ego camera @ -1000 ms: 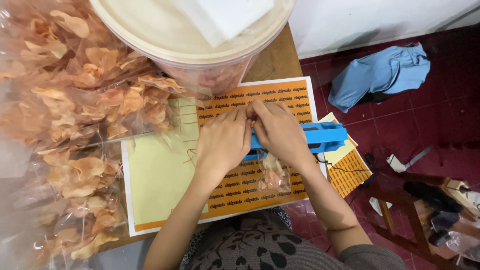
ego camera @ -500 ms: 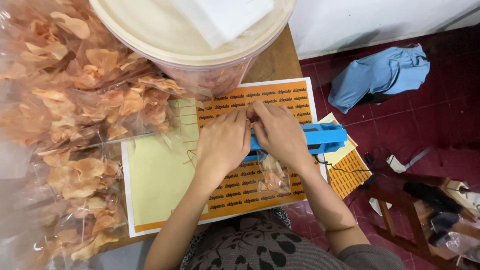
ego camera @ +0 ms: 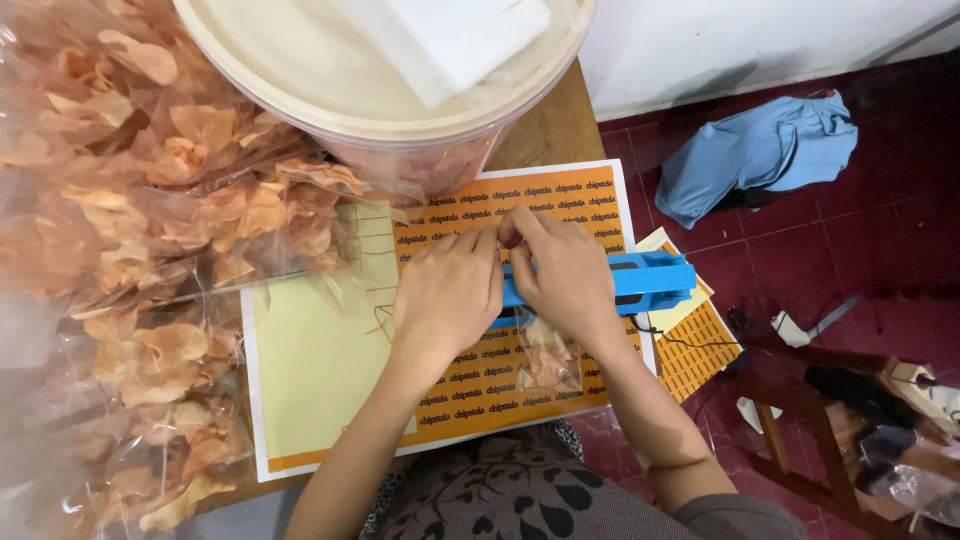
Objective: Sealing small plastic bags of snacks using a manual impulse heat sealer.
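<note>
Both hands (ego camera: 505,285) atop chip packet (ego camera: 548,357)

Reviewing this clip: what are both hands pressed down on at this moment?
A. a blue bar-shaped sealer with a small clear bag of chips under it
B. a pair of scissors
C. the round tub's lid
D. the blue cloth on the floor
A: the left hand and right hand rest on the blue sealer, and the small bag sticks out beneath it toward the person.
</note>
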